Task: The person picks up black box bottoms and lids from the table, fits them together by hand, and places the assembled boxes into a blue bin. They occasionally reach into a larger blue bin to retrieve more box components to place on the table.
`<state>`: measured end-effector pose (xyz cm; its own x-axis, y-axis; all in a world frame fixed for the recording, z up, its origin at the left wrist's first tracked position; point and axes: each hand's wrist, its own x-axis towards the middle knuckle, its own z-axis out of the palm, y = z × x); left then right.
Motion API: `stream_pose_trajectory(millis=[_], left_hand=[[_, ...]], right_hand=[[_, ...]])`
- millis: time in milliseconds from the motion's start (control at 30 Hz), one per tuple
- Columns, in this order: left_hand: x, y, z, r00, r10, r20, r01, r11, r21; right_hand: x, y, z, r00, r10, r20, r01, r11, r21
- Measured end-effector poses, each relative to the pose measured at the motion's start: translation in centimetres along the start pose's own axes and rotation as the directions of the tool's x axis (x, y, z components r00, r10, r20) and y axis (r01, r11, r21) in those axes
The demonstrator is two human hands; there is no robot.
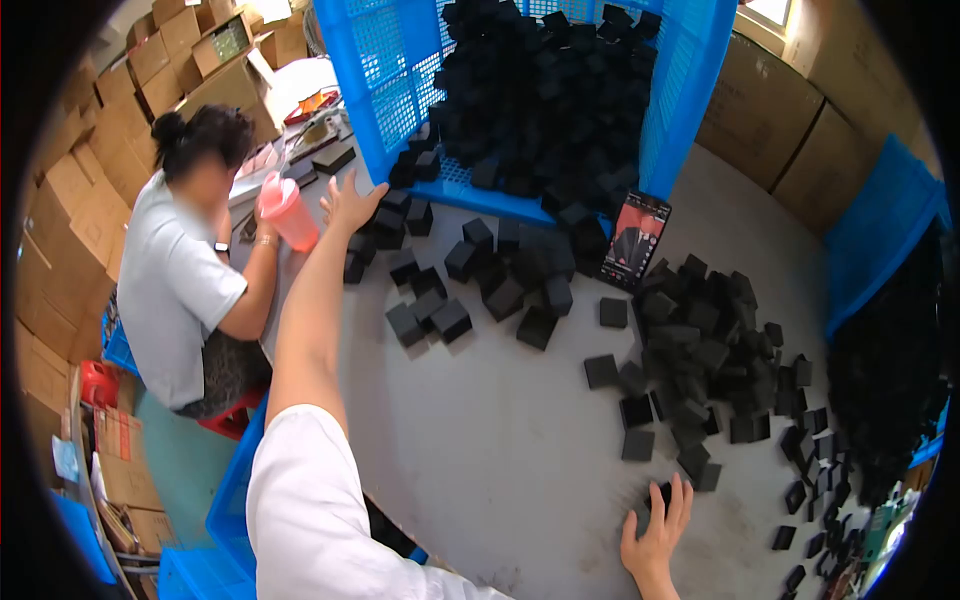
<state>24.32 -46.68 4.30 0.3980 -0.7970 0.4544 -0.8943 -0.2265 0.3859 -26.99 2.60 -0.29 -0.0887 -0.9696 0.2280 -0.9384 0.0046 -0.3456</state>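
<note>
Stretched out toward the upper left, my left hand point(352, 205) has its fingers spread beside the black blocks point(388, 228) at the corner of the blue crate point(480, 200). No object shows in it. My right hand point(657, 530) is low on the grey table point(480, 440), fingers apart, at a black block point(655, 494) that lies partly behind the fingertips. A large pile of black blocks point(700, 340) spreads above it. More loose blocks point(510, 265) lie in front of the crate, which is heaped with black blocks point(545, 100).
A phone point(636, 240) with a lit screen leans among the blocks. At the left a co-worker point(190, 260) sits by a pink bottle point(288, 212). Blue crates point(235, 510) stand below the table's left edge. Cardboard boxes point(760, 110) line the walls.
</note>
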Motion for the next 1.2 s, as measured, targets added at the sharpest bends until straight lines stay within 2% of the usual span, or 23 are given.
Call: stream_pose_trajectory(millis=[67,100,167,233,300,333,367,433,467,567,633,667,700,767,800,833,867,900,933,967,1033,1133,1200], left_hand=[[1.1,0.5,1.5,0.938,-0.097,0.333,0.068,0.993,0.098],[1.7,0.4,2.4,0.933,-0.097,0.345,0.066,0.993,0.101],[2.3,0.0,4.0,0.827,-0.015,0.561,-0.059,0.992,0.113],[0.8,2.7,2.6,0.832,0.066,0.551,-0.128,0.989,0.076],[-1.1,3.8,1.3,0.581,0.251,0.775,-0.178,0.967,-0.18],[-3.9,5.9,-0.6,0.626,0.334,0.705,-0.325,0.933,-0.153],[-6.0,6.0,-0.5,0.621,0.33,0.711,-0.322,0.934,-0.151],[-9.0,6.0,-0.7,0.537,0.72,0.44,-0.609,0.692,-0.388],[-10.4,6.7,-1.3,0.536,0.721,0.44,-0.607,0.691,-0.393],[-13.8,8.8,-4.4,0.52,0.746,0.417,-0.511,0.663,-0.548],[-15.4,9.6,-6.9,0.579,0.718,0.387,-0.374,0.655,-0.657],[-16.0,9.2,-7.1,0.645,0.712,0.276,-0.413,0.629,-0.658],[-17.0,9.7,-9.2,0.645,0.715,0.269,-0.418,0.625,-0.659],[-20.1,10.6,-12.9,0.803,0.493,0.336,-0.049,0.616,-0.786],[-22.4,10.6,-13.9,0.807,0.531,0.258,-0.062,0.51,-0.858],[-24.8,10.4,-14.9,0.758,0.636,0.142,-0.249,0.484,-0.839],[-27.8,10.6,-16.0,0.681,0.726,0.093,-0.339,0.425,-0.839],[-31.6,10.8,-17.2,0.644,0.742,0.186,-0.24,0.426,-0.872],[-35.3,10.5,-17.6,0.551,0.82,0.155,-0.322,0.38,-0.867],[-39.0,10.3,-18.1,0.484,0.849,0.212,-0.306,0.391,-0.868],[-45.5,9.9,-18.4,0.414,0.862,0.29,-0.32,0.437,-0.841],[-50.9,9.6,-17.8,0.415,0.884,0.215,-0.354,0.375,-0.857],[-52.6,9.6,-18.1,0.428,0.851,0.305,-0.214,0.423,-0.88]], right_hand=[[0.1,0.0,-0.1,0.999,0.018,0.029,-0.018,1.0,0.012],[0.1,0.1,-0.2,0.997,0.028,0.066,-0.029,1.0,0.009],[0.1,0.2,-0.2,0.994,0.057,0.094,-0.056,0.998,-0.01],[0.1,0.2,0.2,0.999,0.019,0.049,-0.019,1.0,-0.006],[0.2,-0.1,0.0,0.997,0.042,0.064,-0.041,0.999,-0.014],[0.5,-0.2,-0.1,0.997,0.034,0.065,-0.033,0.999,-0.017],[0.5,-0.3,-0.2,0.997,0.037,0.073,-0.036,0.999,-0.018],[0.4,-0.4,-0.1,0.999,0.023,0.046,-0.023,1.0,-0.012],[0.3,-0.4,-0.1,0.999,0.025,0.047,-0.025,1.0,-0.016],[0.2,-0.2,0.0,0.999,-0.009,0.035,0.01,0.999,-0.037],[-0.1,-0.3,0.1,1.0,-0.007,-0.007,0.007,1.0,0.004],[0.0,-0.7,-0.2,0.999,0.004,-0.041,-0.002,0.999,0.04],[0.0,-0.8,-0.1,0.999,0.003,-0.048,-0.001,0.999,0.038],[-0.2,-0.3,0.6,0.99,0.019,-0.142,-0.001,0.993,0.121],[-0.4,0.1,0.9,0.989,0.029,-0.148,-0.012,0.994,0.112],[-0.5,0.5,1.3,0.984,0.005,-0.177,0.01,0.997,0.083],[-0.7,0.9,1.4,0.979,-0.017,-0.203,0.029,0.998,0.054],[-0.7,0.8,1.3,0.975,-0.028,-0.222,0.044,0.997,0.069],[-0.7,0.5,1.3,0.97,-0.037,-0.241,0.06,0.995,0.086],[-0.6,0.5,1.3,0.957,-0.048,-0.286,0.088,0.988,0.127],[-0.8,0.1,0.3,0.952,-0.069,-0.3,0.151,0.954,0.261],[-3.5,-1.5,-0.8,0.97,-0.124,-0.211,0.219,0.823,0.523],[-5.8,-3.4,-2.1,0.919,-0.356,-0.17,0.389,0.74,0.549]])
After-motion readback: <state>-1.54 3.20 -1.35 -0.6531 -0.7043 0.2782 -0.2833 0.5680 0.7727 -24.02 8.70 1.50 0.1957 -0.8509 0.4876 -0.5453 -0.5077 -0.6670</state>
